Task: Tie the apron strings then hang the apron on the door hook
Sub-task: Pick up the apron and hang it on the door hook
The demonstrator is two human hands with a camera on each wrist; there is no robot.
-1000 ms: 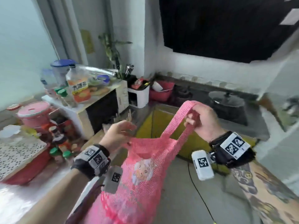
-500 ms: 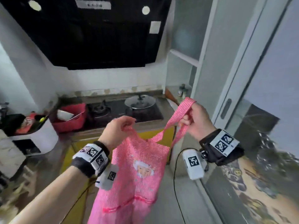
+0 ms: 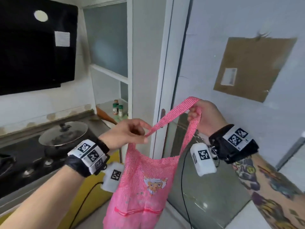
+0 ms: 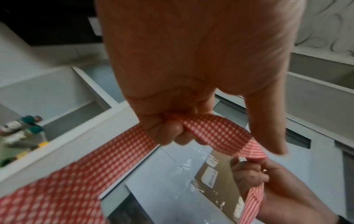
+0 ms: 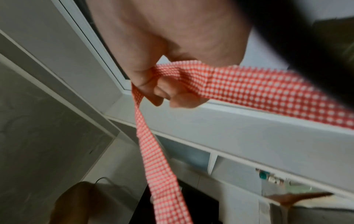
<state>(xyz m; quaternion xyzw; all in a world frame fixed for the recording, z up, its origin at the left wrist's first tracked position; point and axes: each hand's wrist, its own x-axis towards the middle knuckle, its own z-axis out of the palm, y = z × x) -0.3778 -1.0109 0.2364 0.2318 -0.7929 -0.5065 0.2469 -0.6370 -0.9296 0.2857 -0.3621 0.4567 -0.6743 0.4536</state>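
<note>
A pink checked apron (image 3: 145,179) with a cartoon print hangs in front of me from its neck strap (image 3: 173,113). My left hand (image 3: 142,135) pinches the strap's left run just above the bib. In the left wrist view its curled fingers (image 4: 172,133) fold the strap (image 4: 216,131). My right hand (image 3: 194,113) grips the top of the loop, higher and to the right; in the right wrist view the strap (image 5: 249,87) runs through its fist (image 5: 162,94). A small dark hook-like fixture (image 3: 261,36) sits on the door, above a brown cardboard sheet (image 3: 252,66). The waist strings are hidden.
The white door frame (image 3: 163,80) stands just behind the apron, with the pale door panel to its right. On the left are a black stove with a lidded pot (image 3: 63,134), a black range hood (image 3: 36,47) and small bottles (image 3: 118,108) on a ledge.
The view has swung right, from the counter and stove to the door. Both hands kept hold and carried the apron along; the left hand now pinches the strap itself.
</note>
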